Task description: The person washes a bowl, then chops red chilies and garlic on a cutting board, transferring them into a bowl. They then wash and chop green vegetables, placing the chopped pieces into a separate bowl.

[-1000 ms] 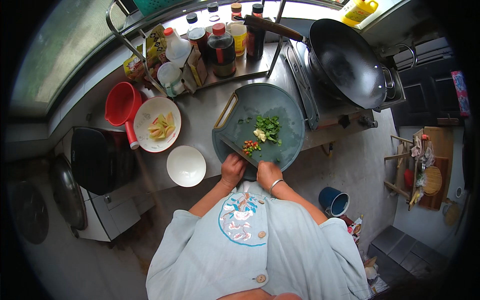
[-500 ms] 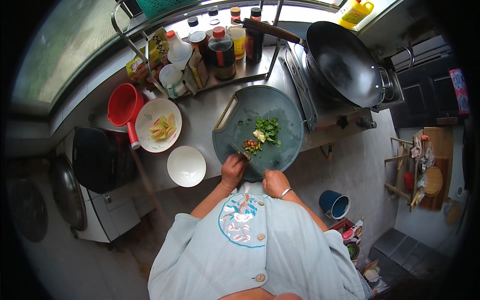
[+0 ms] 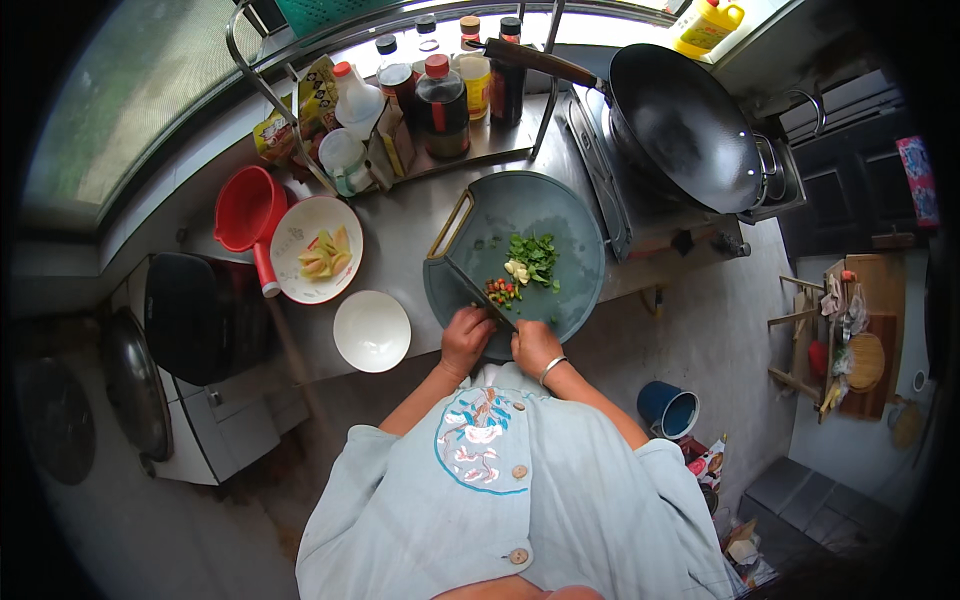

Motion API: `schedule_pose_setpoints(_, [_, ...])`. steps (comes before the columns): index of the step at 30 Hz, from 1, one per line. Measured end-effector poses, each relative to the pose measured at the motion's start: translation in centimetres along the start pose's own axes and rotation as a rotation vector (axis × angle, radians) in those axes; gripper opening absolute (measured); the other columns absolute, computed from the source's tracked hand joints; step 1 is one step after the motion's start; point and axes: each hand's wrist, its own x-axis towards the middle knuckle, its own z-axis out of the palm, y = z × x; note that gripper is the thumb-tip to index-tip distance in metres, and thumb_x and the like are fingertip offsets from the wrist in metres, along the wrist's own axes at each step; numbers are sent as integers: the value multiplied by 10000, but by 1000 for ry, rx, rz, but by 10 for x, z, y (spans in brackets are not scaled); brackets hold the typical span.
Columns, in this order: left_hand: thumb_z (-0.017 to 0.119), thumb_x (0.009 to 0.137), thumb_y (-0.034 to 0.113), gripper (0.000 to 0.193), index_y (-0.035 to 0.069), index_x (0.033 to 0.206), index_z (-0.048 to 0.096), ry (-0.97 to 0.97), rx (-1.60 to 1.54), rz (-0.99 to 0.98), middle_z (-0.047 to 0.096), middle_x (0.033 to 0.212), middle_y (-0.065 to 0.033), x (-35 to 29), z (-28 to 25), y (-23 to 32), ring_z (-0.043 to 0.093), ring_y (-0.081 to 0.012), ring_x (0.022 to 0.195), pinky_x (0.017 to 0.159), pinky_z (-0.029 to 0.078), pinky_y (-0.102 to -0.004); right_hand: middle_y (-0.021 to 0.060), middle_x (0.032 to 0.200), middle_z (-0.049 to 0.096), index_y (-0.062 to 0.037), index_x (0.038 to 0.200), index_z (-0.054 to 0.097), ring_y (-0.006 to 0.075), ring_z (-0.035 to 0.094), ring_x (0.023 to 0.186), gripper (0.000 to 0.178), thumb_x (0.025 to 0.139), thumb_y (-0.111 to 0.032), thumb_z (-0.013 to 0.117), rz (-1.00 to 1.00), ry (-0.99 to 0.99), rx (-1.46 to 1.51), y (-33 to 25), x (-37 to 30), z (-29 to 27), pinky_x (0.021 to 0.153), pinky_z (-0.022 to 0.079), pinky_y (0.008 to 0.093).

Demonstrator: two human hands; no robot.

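A round dark-green cutting board [image 3: 575, 215] lies on the counter in front of me. My right hand [image 3: 537, 346], with a bracelet at the wrist, is closed round the handle of a kitchen knife [image 3: 468, 284]. Its dark blade slants over the board's left part, toward the far left. Beside the blade, my left hand [image 3: 467, 341] rests at the near edge with curled fingers; whatever they hold is hidden. Right of the blade sit chopped red and green chili pieces [image 3: 502, 293], pale garlic pieces [image 3: 517, 271] and chopped leafy greens [image 3: 538, 257].
Left of the board are a white bowl [image 3: 372, 332], a plate [image 3: 290, 278] of pale yellow-green slices [image 3: 325, 256] and a red ladle [image 3: 250, 210]. Behind stands a rack with several bottles [image 3: 443, 110]. A black wok [image 3: 680, 130] sits on the stove, far right.
My right hand has moved slightly left and away from me. The knife has turned, so its blade shows more plainly beside the chili pieces. My left hand stays nearly in place.
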Motion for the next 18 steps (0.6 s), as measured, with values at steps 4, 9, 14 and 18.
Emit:
schedule_pose_setpoints(4, [689,643,13,256,50,887,620,-38,-23,7,589,1001,-97,3,-8,8,560,-299,943,789,488,-372,266,720,591,25,758,584,428,579,713,132,760,-97,535,-30,24,21,4,-8,-13,664,466,490])
schedule_pose_setpoints(9, [693,646,22,291,45,924,611,-39,-17,-46,569,1043,-105,0,-15,15,543,-314,966,780,484,-383,254,688,589,13,805,587,422,581,675,135,759,-103,536,-13,3,-27,-8,-33,-26,642,467,491])
schedule_pose_setpoints(14, [688,647,27,247,36,882,613,-26,19,-32,587,983,-112,-3,-7,8,554,-323,931,757,491,-382,248,661,588,10,861,601,418,582,631,169,751,-111,555,-26,-24,-86,0,-41,-19,605,474,489])
schedule_pose_setpoints(18, [670,645,12,223,24,861,618,-23,23,-26,602,944,-117,0,-4,6,568,-332,901,744,497,-384,254,651,587,20,816,584,419,584,618,147,753,-107,545,-9,-24,-128,-4,-42,-19,580,473,494])
